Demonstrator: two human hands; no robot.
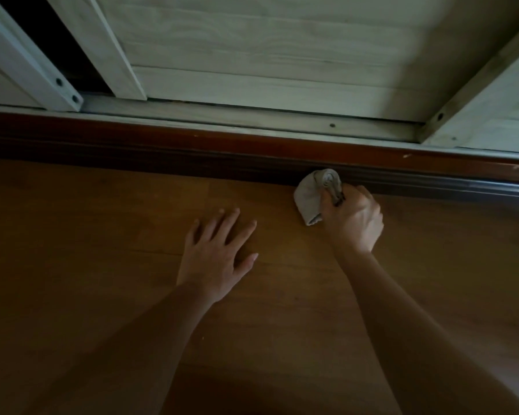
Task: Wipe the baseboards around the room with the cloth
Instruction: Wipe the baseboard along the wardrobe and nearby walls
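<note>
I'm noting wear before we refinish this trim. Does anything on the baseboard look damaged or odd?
Yes, minor: the reddish-brown baseboard has small pale chips on its top edge, right of the cloth the right hand holds against it, plus a faint speck further left. They look like nicked finish.

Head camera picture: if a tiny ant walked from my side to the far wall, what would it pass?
First the wooden floor → left hand → cloth → baseboard → door track → sliding door.
</note>
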